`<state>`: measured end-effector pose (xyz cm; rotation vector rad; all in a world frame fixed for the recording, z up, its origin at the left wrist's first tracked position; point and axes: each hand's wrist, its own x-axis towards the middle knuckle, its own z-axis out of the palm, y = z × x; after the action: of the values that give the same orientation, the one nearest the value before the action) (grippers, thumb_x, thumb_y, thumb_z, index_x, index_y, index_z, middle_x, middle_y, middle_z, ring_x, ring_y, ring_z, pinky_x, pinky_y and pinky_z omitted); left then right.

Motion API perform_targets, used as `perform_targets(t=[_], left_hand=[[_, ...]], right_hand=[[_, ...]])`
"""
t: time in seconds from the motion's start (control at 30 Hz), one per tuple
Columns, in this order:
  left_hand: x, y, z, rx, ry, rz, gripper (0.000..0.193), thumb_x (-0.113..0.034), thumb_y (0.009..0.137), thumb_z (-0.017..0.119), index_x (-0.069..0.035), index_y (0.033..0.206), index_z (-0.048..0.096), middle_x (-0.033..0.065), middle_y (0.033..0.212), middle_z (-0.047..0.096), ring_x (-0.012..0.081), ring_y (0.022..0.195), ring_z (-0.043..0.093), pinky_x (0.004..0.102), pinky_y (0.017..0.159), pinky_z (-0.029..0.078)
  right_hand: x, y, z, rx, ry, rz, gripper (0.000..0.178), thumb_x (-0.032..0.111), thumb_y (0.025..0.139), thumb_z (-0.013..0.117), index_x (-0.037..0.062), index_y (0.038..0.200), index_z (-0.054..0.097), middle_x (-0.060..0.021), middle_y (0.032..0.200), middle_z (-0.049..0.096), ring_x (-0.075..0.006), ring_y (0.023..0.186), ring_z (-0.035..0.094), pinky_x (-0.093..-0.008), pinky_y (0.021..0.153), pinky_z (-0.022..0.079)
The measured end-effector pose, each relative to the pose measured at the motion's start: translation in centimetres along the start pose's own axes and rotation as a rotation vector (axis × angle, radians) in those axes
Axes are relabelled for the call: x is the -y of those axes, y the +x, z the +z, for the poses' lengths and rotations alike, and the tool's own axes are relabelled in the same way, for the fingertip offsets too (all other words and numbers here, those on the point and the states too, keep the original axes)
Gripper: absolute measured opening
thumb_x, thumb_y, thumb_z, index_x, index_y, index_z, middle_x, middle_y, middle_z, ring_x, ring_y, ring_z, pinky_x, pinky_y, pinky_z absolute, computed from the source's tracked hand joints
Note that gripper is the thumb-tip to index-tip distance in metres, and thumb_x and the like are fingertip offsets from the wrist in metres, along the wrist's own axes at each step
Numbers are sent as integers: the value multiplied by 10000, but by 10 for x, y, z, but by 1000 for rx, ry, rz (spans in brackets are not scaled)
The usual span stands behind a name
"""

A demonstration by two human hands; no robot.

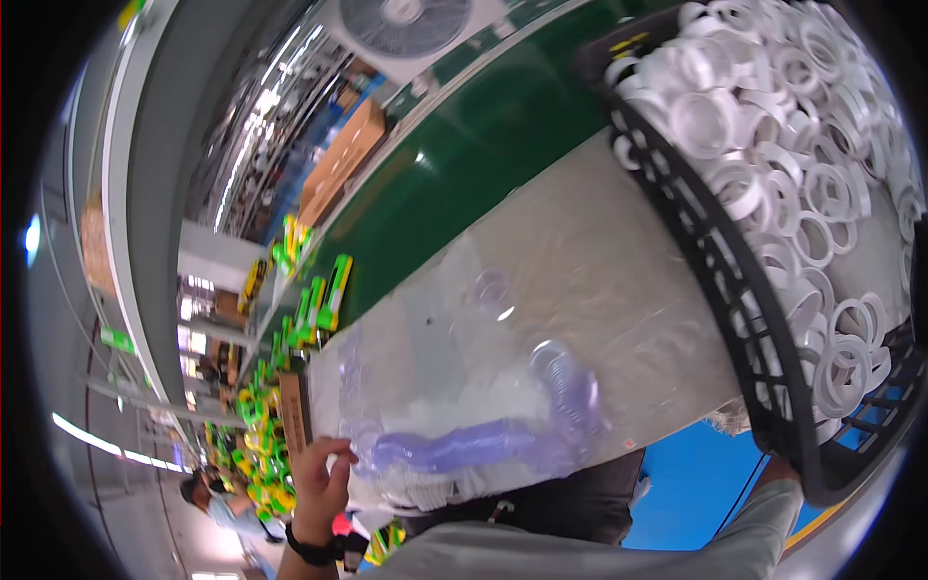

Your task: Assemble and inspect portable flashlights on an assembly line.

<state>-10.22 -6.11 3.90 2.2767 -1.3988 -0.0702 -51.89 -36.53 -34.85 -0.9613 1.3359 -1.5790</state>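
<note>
My left hand (322,483) is at the near left end of the table, its thumb and index finger apart and nothing seen between them. Beside its fingertips lies a row of clear, purple-tinted nested plastic pieces (454,447) along the table's near edge. Another such stack (565,391) bends away from the row's right end, and a single clear round piece (491,286) lies farther off. At the right, my right hand (779,472) meets the near corner of a black slatted plastic crate (710,217); its fingers are hidden by the crate. White plastic rings (773,126) fill the crate in a loose heap.
The table has a pale plastic-covered sheet (619,261) over a green surface (454,184). Several green-yellow packages (333,293) and a cardboard box (295,411) stand at the left. A fan (401,19) is beyond, and another person (227,503) is at the far left.
</note>
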Motion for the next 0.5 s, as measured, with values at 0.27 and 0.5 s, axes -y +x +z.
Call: perform_targets(t=[0.27,0.5], left_hand=[[75,-51,-29,-206,70,86,400,-69,758,627,-21,1147,547,190,1138,533,347,1070,518,401,940,407],[134,-88,-20,-143,71,92,780,-216,704,718,-66,1377,354,217,1421,302,391,1293,360,469,1077,289]], right_hand=[[25,0,-24,-201,-351,-241,276,110,871,481,-16,1107,546,-111,953,607,-210,825,580,-320,693,483],[173,-255,57,-62,-324,-469,263,80,906,514,-24,1148,501,-146,1087,520,-249,1004,547,-369,905,431]])
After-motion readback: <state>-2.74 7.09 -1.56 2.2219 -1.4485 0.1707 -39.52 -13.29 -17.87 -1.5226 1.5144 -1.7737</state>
